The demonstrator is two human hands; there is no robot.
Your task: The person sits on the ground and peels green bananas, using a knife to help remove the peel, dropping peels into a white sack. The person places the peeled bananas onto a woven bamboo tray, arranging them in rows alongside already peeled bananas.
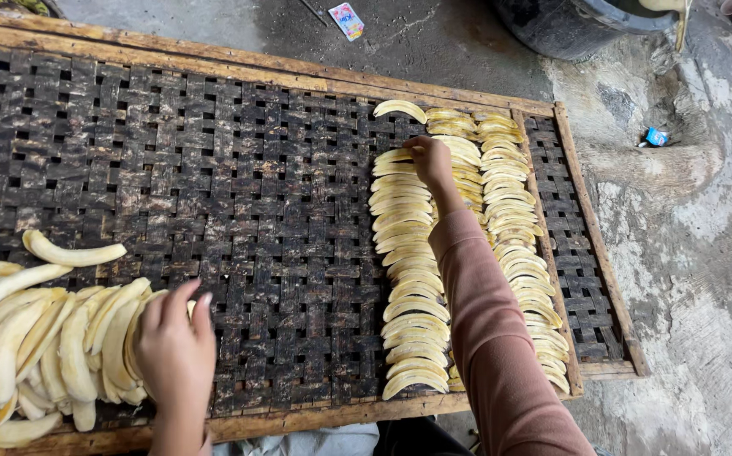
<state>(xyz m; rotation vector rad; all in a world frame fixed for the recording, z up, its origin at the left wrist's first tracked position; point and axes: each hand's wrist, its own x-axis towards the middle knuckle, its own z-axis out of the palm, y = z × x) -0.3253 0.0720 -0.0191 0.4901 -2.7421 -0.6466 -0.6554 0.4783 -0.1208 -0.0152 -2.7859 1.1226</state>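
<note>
A pile of peeled banana slices (45,346) is touched by the left hand (176,355). The fingers (182,306) are bent over the near edge of the pile, and it cannot be told if a slice is held under them. The pile is spread out to the left of these fingers, on a dark woven tray (239,203) with a wooden frame. Most slices in the pile are stood on end, with their long sides pointed away from the person.

The right hand (431,162) is stretched far out, well apart from the pile. One slice (393,157) is pinched at its end by the closed fingertips (418,149). This slice is laid flat, and its long side is run out to the left of the fingertips. It is set at the far end of a neat row of slices (408,279). One more slice (400,107) is seen just past the fingertips. Another row (514,228) is laid to the right of the arm. A wide bare part of the tray is left between the two hands.

The pile is nearer to the left hand. The rows are nearer to the right hand.
</note>
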